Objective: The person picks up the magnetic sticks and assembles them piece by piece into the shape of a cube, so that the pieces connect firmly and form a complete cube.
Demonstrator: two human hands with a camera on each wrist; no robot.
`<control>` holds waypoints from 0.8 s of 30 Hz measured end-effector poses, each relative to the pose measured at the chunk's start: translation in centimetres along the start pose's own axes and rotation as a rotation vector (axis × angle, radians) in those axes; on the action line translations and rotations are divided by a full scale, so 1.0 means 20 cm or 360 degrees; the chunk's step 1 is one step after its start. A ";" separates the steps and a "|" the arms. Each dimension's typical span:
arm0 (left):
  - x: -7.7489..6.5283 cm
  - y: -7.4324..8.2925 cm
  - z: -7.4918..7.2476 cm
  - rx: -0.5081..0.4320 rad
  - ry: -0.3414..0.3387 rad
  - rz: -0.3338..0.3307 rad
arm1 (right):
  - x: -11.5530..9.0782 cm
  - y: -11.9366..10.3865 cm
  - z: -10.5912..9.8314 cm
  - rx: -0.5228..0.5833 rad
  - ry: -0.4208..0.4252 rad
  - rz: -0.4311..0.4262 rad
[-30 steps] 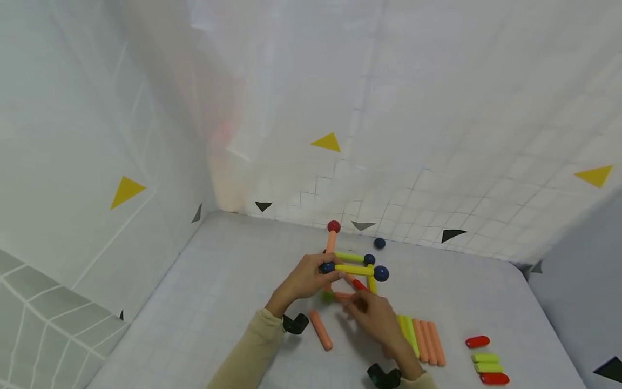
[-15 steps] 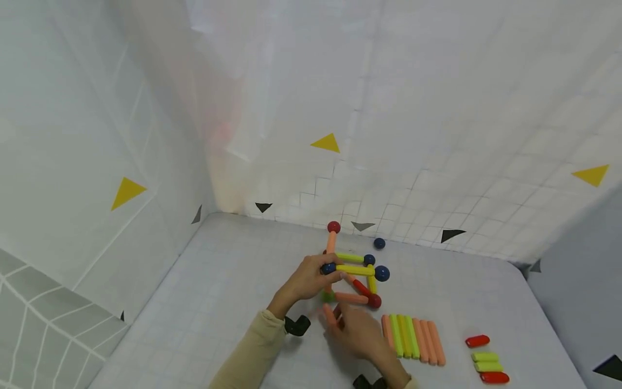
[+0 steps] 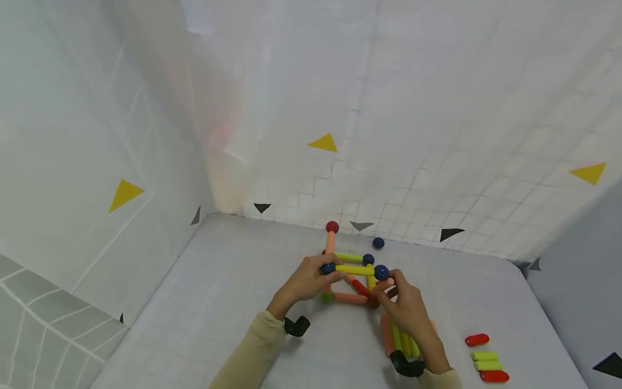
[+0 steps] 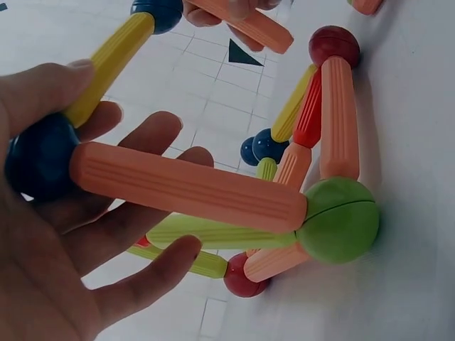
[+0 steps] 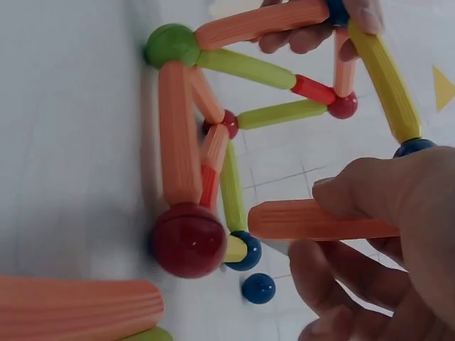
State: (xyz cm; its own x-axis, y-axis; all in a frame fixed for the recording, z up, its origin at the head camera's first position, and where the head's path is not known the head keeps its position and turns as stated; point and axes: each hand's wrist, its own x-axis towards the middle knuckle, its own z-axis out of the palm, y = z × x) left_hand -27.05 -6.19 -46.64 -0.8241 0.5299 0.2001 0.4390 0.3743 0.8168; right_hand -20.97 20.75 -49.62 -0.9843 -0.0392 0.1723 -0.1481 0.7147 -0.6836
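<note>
My left hand (image 3: 308, 278) pinches a yellow rod (image 3: 355, 269) close to the dark blue ball (image 4: 43, 158) at its left end. That rod is the raised part of a frame of rods and balls; another blue ball (image 3: 382, 272) caps its right end. My right hand (image 3: 410, 310) pinches a loose orange rod (image 5: 298, 219) between thumb and fingers. One end of it points toward a red ball (image 5: 188, 241) at the frame's base, with a gap between; the other end is hidden by the hand. A green ball (image 4: 338, 220) forms the near left base corner.
Right of the frame, orange, yellow and green rods (image 3: 400, 340) lie in a row, partly under my right forearm. Short red rods (image 3: 477, 340) and short green rods (image 3: 485, 356) lie farther right. A loose blue ball (image 3: 378, 242) sits near the back wall.
My right hand has picked up the orange rod from the table in front of the frame and carried it right and up, beside the frame's right side. My left hand has kept its hold.
</note>
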 end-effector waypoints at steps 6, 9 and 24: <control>0.01 -0.01 0.00 -0.0015 -0.0005 0.0020 | 0.02 0.00 0.04 -0.0140 -0.0031 0.0090; 0.00 -0.01 0.00 -0.0015 -0.0011 0.0006 | 0.02 -0.02 0.05 -0.0172 -0.0023 0.0094; 0.00 0.00 0.01 0.0046 -0.0008 0.0012 | 0.03 0.01 0.08 -0.0251 -0.0116 0.0150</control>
State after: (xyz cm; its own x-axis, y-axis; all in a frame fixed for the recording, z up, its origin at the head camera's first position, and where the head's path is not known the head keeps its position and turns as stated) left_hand -27.04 -6.07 -46.72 -0.8189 0.5366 0.2037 0.4556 0.3920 0.7992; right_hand -21.77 19.81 -50.83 -0.9983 -0.0131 0.0570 -0.0434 0.8179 -0.5737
